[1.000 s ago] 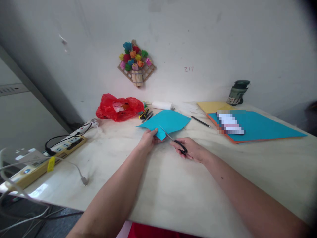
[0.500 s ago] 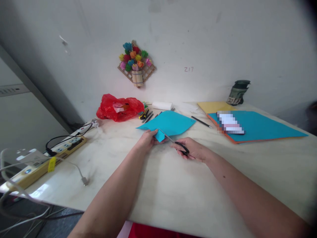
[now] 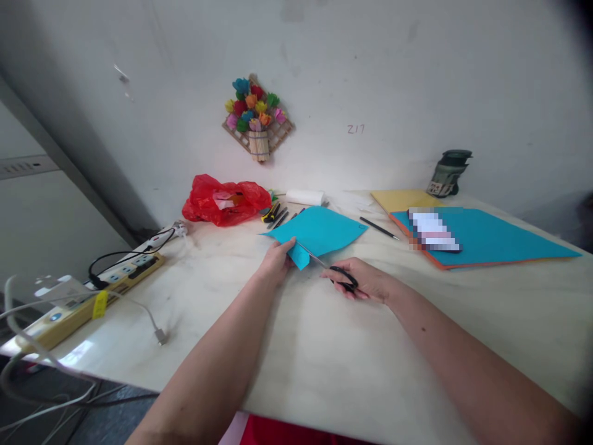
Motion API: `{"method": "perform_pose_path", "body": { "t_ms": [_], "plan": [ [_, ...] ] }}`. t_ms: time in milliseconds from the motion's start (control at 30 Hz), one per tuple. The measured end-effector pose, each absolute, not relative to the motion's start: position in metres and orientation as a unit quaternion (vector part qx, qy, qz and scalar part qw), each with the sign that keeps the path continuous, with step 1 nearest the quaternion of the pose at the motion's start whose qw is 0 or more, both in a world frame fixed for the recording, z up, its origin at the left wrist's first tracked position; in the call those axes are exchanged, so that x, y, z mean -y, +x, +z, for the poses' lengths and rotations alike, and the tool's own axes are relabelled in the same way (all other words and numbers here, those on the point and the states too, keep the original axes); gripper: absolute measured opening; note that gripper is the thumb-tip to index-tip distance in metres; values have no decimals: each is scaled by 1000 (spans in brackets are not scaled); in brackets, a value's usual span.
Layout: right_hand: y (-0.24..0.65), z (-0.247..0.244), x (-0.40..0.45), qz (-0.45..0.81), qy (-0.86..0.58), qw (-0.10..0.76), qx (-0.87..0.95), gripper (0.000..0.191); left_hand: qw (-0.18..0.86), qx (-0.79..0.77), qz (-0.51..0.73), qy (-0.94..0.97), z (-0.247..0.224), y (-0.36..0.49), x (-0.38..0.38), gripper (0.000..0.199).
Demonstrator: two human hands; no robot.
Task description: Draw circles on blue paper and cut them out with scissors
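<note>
A sheet of blue paper [image 3: 324,227] is held up slightly over the table [image 3: 333,346], with a partly cut flap hanging down at its near edge. My left hand [image 3: 279,259] is closed on that near edge, thumb on top and the other fingers mostly hidden beneath. In my right hand [image 3: 359,278] are scissors [image 3: 343,277] with black handles, fingers wrapped through the loops. Their metal blades reach up and left into the paper, just right of my left thumb. A small pencilled outline shows near the sheet's right corner.
A black pen [image 3: 378,228] lies right of the sheet. Farther right, a phone [image 3: 434,230] rests on stacked coloured paper [image 3: 500,238], with a bottle [image 3: 449,174] behind. A red plastic bag [image 3: 227,201] and yellow-black cutter [image 3: 270,212] lie back left; a power strip [image 3: 92,303] runs along the left edge.
My left hand has shifted its hold, and the flap at the near edge hangs a little lower. My right hand keeps the scissors at the cut. The whole view has drifted slightly.
</note>
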State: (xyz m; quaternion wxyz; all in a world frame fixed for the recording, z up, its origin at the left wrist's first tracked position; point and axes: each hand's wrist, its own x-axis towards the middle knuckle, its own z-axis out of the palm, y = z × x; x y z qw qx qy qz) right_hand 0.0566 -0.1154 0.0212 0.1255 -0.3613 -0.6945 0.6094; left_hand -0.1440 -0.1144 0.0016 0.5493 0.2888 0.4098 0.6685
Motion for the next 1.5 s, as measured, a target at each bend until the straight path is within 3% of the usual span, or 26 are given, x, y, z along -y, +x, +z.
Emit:
{"method": "perform_pose_path", "body": {
  "t_ms": [700, 1500],
  "plan": [
    [56, 18, 115, 622, -345, 121, 692, 40, 622, -378, 637, 253, 9, -147, 118, 23],
    [53, 24, 119, 608, -377, 136, 686, 32, 608, -413, 644, 213, 10, -148, 116, 19]
  ]
}}
